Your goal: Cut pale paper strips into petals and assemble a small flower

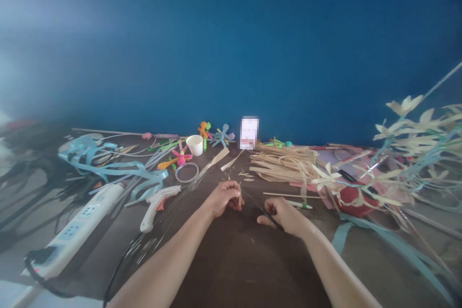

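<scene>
My left hand (224, 198) is closed in a pinch on a small pale husk strip (240, 194), which stands up between thumb and fingers. My right hand (283, 215) is curled around a thin dark pointed tool (269, 215); its exact kind does not show. The tool's tip points up and left, close to the strip; whether they touch I cannot tell. Small cut husk pieces (246, 176) lie just beyond my left hand. A pile of dried husk strips (285, 163) lies behind my right hand, with a thin stick (288, 195) nearer to it.
At left lie a hot glue gun (155, 206), a power strip (77, 228), blue ribbon (137, 169) and thin wires (187, 183). A white cup (195, 145), a tape roll (186, 172) and small colourful dolls (222, 135) stand further back. Husk flowers (404, 106) rise at right above a red object (357, 202).
</scene>
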### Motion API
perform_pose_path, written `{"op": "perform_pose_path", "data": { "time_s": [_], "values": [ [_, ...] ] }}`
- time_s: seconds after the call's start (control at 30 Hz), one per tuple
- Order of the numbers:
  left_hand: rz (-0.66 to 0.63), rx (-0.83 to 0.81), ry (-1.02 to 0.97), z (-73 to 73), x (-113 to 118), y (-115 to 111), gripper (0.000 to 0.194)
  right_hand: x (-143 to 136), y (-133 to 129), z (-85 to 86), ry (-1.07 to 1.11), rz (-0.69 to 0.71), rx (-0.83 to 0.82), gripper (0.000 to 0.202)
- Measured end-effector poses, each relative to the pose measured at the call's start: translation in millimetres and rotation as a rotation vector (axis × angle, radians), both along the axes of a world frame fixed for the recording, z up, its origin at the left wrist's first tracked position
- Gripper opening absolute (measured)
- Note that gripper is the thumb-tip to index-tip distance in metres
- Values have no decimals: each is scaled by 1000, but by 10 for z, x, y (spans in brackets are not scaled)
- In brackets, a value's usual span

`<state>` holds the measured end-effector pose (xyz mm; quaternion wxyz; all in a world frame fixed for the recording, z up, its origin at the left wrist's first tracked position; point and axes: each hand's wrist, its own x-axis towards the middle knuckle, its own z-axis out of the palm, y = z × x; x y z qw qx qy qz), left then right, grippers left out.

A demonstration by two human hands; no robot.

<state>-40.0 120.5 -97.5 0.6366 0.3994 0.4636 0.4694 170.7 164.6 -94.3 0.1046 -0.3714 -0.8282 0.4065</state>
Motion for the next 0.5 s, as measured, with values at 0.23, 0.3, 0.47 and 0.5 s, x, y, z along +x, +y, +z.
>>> {"op": "perform_pose_path", "data": {
  "time_s": [0.23,0.3,0.47,0.5],
  "values": [
    [15,19,14,-10,-15,7,4,7,-6,6,-6,-15,-97,38],
    [44,27,24,-16,-19,12,4,6,-2,8,-11,-31,-56,38],
    [132,53,57,-15,-24,31,3,10,7,9,-26,-54,18,38],
    [150,63,59,-13,-25,35,3,11,8,8,-31,-57,26,38]
  ]
}}
